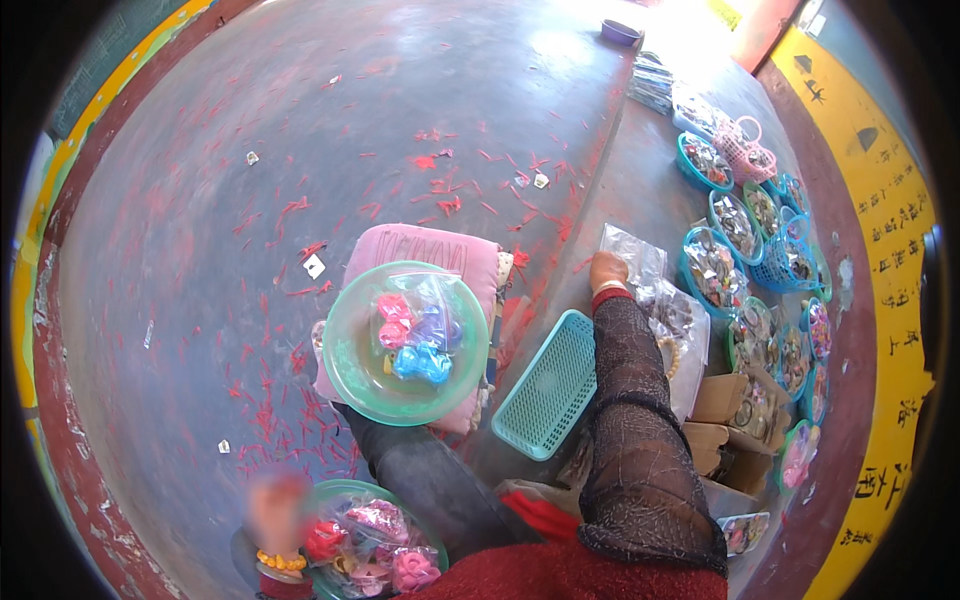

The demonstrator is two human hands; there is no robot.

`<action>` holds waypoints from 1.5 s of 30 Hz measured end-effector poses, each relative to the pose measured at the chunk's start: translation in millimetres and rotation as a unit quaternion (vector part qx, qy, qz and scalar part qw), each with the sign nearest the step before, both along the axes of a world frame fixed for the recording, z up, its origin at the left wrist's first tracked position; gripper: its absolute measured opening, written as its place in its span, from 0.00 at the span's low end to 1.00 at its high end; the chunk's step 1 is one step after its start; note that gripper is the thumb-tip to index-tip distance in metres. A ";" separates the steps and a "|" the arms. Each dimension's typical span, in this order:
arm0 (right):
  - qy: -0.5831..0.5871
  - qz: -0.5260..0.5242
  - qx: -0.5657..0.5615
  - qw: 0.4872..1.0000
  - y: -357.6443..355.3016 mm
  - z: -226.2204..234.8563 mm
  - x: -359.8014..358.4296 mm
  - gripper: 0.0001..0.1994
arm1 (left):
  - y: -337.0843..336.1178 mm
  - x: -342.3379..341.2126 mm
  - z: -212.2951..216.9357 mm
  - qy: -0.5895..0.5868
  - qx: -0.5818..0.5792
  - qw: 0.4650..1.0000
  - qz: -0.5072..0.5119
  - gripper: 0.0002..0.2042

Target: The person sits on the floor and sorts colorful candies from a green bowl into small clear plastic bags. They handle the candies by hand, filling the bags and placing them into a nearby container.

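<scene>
My right arm, in a black lace sleeve, stretches forward. My right hand is closed at the edge of a clear plastic bag on the floor. My left hand, wearing an orange bead bracelet, is at the lower left and smeared, so its fingers do not show. Beside it is a green basin of pink and red bagged items. Before my knees, a pale green basin rests on a pink cushion. It holds a clear bag with pink, purple and blue pieces.
A teal perforated basket lies left of my right forearm. Cardboard boxes and more plastic bags are to its right. Several filled baskets line the right wall. Red scraps litter the floor. A purple basin stands far off.
</scene>
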State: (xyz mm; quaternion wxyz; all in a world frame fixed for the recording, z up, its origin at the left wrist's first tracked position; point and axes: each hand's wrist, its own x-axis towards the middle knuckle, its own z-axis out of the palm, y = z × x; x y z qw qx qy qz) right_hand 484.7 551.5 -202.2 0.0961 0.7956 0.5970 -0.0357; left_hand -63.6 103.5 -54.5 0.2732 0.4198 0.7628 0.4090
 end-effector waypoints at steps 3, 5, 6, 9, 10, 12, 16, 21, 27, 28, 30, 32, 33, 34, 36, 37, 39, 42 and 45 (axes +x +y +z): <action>0.003 -0.044 0.013 0.999 -0.3 -0.5 8.3 0.12 | 10.3 10.6 13.7 -0.002 0.011 1.000 0.009 0.04; 0.054 -0.068 0.080 0.993 -5.1 -6.3 32.5 0.12 | 10.8 9.6 19.8 -0.054 0.008 0.998 0.020 0.04; 0.079 -0.075 0.100 0.989 -7.0 -4.1 39.9 0.12 | 9.2 8.8 21.4 -0.080 0.006 0.996 0.027 0.05; 0.185 -0.044 0.207 0.960 -17.7 21.3 53.2 0.13 | 2.8 7.2 20.1 -0.061 0.048 0.997 -0.005 0.05; 0.218 -0.057 0.210 0.951 -18.0 30.0 59.6 0.13 | 4.9 10.4 22.3 -0.093 0.048 0.994 0.009 0.05; 0.237 -0.052 0.229 0.943 -16.3 47.8 71.2 0.13 | 9.8 19.1 28.0 -0.157 0.046 0.986 0.037 0.05; 0.219 0.020 0.257 0.941 -31.5 103.8 61.6 0.13 | 16.3 17.3 25.4 -0.148 0.055 0.987 0.017 0.04; 0.357 -0.059 0.082 0.928 -47.0 162.0 12.5 0.13 | 13.5 16.9 19.2 -0.162 0.073 0.984 0.018 0.04; 0.081 -0.011 0.010 0.997 -42.3 95.0 -26.8 0.14 | 10.7 17.1 22.8 -0.183 0.066 0.980 0.044 0.05; 0.066 -0.017 0.002 0.998 -45.7 77.2 -25.1 0.13 | 13.7 19.8 27.1 -0.187 0.066 0.979 0.045 0.05; 0.041 -0.036 -0.021 0.998 -48.0 48.4 -28.7 0.12 | 16.3 20.6 31.9 -0.186 0.067 0.979 0.048 0.05; 0.018 -0.064 -0.047 0.997 -48.6 34.0 -39.1 0.12 | 13.8 22.1 32.1 -0.179 0.071 0.980 0.047 0.05; 0.011 -0.054 -0.054 0.997 -47.3 26.9 -41.6 0.12 | 12.3 23.0 32.2 -0.182 0.067 0.980 0.049 0.05; 0.007 -0.043 -0.056 0.997 -42.4 24.5 -44.9 0.12 | 12.7 23.5 33.7 -0.183 0.068 0.980 0.049 0.05; -0.026 -0.013 -0.070 0.997 -37.4 21.7 -46.9 0.12 | 14.2 23.8 32.9 -0.182 0.069 0.980 0.044 0.05; -0.026 -0.013 -0.067 0.997 -36.6 26.2 -48.0 0.12 | 12.8 23.3 32.8 -0.180 0.069 0.980 0.041 0.04; -0.025 -0.015 -0.060 0.998 -37.3 37.6 -46.7 0.12 | 11.0 23.5 34.4 -0.180 0.065 0.981 0.039 0.04; 0.006 0.007 -0.014 1.000 -43.0 66.4 -40.4 0.13 | 14.2 24.3 40.6 -0.197 0.068 0.977 0.050 0.04; 0.006 0.072 -0.015 0.997 -66.7 104.2 -38.2 0.14 | 17.9 26.6 40.4 -0.227 0.087 0.969 0.053 0.03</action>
